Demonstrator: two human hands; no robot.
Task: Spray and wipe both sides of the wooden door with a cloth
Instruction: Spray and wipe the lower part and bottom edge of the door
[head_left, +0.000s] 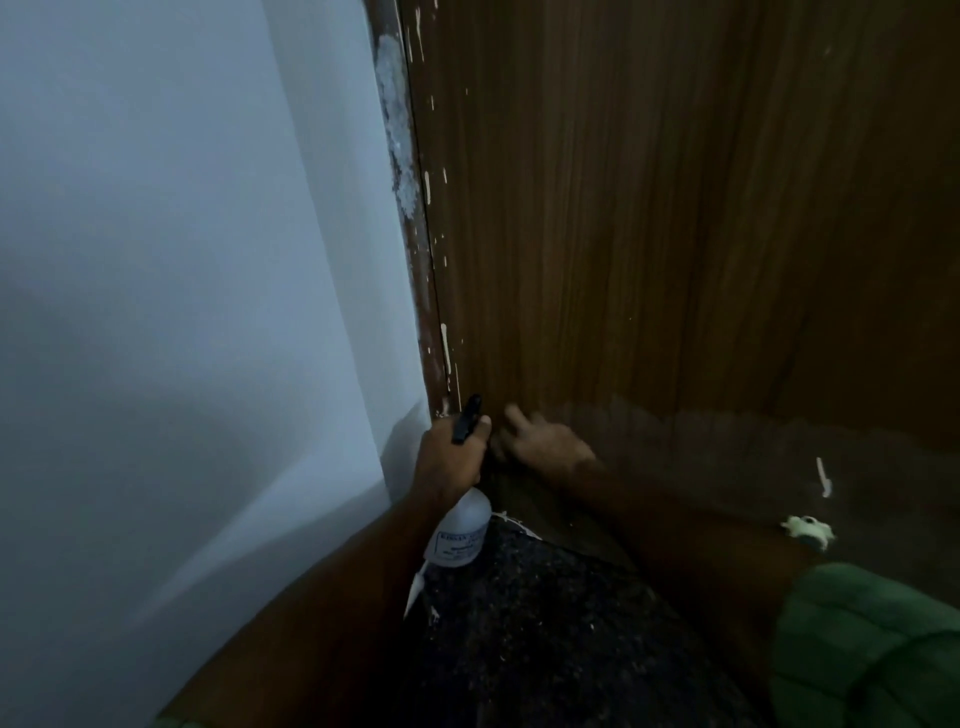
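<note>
Low against the wooden door (675, 234), the left hand (449, 457) grips the neck of a spray bottle (460, 530), fingers curled round it just under the black spray head (466, 420). The bottle's long axis runs steeply, tilted a little: its black nozzle points up and toward the door's hinge-side edge, while its base hangs down and slightly right, over the dark speckled floor (545, 623). The bottle body is translucent white with a printed label too blurred to read; whether any liquid is inside cannot be told.

Just right of the bottle, the right hand (545, 441) lies against the door's lower part. It is blurred, so whether its fingers are flat or curled cannot be told, and no cloth can be made out under it.

The door is dark brown with vertical grain, its long axis upright. Pale paint flecks run along its left edge beside the door frame (410, 208), which carries a patchy white smear. Across the door's bottom runs a duller, greyish band. Left of the door stands a pale wall (182, 260). A green sleeve (857, 649) shows at the lower right of the door.
</note>
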